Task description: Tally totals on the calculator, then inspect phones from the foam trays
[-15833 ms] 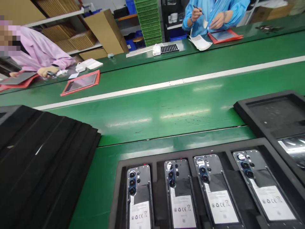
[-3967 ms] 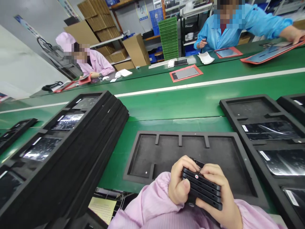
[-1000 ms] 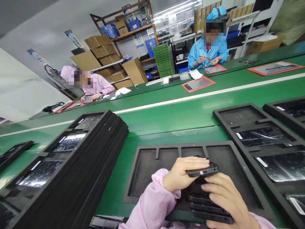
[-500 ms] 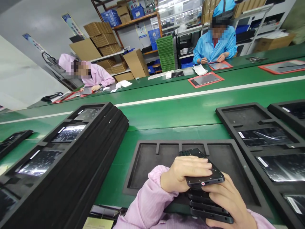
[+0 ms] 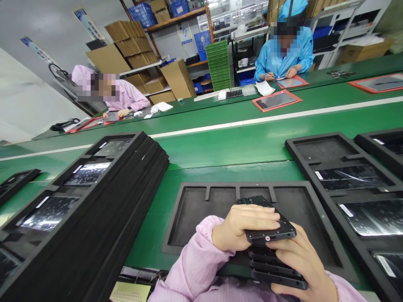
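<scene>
My left hand (image 5: 241,228) lies over a black phone housing (image 5: 285,230), its fingers across the top face and its thumb hidden. This housing sits at the top, tilted, with a small white and red dot on its near edge. Below it is a stack of several similar black phone housings (image 5: 277,279), fanned slightly apart. My right hand (image 5: 307,264) wraps round the right side of the stack, fingers bent along the edges. Both hands are above the near part of a black foam tray (image 5: 197,218) with shallow compartments.
A tall stack of black foam trays (image 5: 126,197) holding screens stands at left. Another foam tray (image 5: 327,161) with screens lies at right. Across the green bench (image 5: 226,147), a person in pink (image 5: 126,94) and a person in blue (image 5: 285,58) handle flat panels. A yellow paper (image 5: 130,292) is at the lower edge.
The camera view has shifted slightly. Both hands keep their hold on the phone housings; the right fingers have moved a little along the stack.
</scene>
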A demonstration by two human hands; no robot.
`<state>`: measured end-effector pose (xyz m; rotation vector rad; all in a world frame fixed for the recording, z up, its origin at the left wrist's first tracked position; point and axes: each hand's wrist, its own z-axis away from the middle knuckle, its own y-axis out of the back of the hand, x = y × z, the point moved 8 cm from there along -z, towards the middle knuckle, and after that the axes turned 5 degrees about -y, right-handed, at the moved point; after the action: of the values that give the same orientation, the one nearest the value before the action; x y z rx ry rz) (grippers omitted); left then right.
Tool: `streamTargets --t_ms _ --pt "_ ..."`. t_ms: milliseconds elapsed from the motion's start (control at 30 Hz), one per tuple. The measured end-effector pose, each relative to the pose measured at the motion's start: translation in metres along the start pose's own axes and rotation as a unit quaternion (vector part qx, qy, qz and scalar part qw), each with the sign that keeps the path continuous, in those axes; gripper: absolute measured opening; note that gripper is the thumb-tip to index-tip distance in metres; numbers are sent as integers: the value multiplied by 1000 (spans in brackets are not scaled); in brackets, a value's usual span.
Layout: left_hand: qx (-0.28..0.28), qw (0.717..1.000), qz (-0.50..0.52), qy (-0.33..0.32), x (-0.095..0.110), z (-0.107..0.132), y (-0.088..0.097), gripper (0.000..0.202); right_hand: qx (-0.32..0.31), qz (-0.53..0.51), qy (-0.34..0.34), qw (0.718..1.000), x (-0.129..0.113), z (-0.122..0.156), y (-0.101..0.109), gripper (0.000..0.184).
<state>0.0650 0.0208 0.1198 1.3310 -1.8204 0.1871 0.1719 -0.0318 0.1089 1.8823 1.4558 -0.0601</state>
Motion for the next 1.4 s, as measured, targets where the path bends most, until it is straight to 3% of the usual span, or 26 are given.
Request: streamTargets --t_ms 133,267,533,633,733,867,1033,1133,1200,1300,1400 --pt "-4 999 18 38 -5 0 -2 33 7 -4 3 1000 0 2 0 27" --pt "18 999 36 26 -3 0 -2 31 0 0 -2 1000 1 4 -1 30" --pt "1 998 46 54 -7 0 -5 32 7 14 -2 1000 2 7 -1 29" --pt "4 997 68 46 -8 1 -5 31 57 60 -4 997 0 8 8 28" --pt "9 989 118 92 -21 7 -10 33 97 109 -34 989 3 6 18 22" --pt "37 976 163 142 -37 18 -12 39 38 35 -31 998 5 -4 13 20" --pt "58 989 128 52 -15 7 4 36 18 -42 -16 999 3 -10 11 21" --pt "1 1000 1 -28 12 -8 10 25 13 -28 -9 999 2 -7 9 21" --pt "-47 992 -88 -74 26 -15 10 30 30 -15 -4 999 1 -6 11 24" --pt "-90 975 -174 -109 34 -19 10 37 17 7 1 1000 1 -10 10 25" --pt "-100 967 -196 -126 36 -18 9 35 3 15 4 1000 -1 -17 11 25"
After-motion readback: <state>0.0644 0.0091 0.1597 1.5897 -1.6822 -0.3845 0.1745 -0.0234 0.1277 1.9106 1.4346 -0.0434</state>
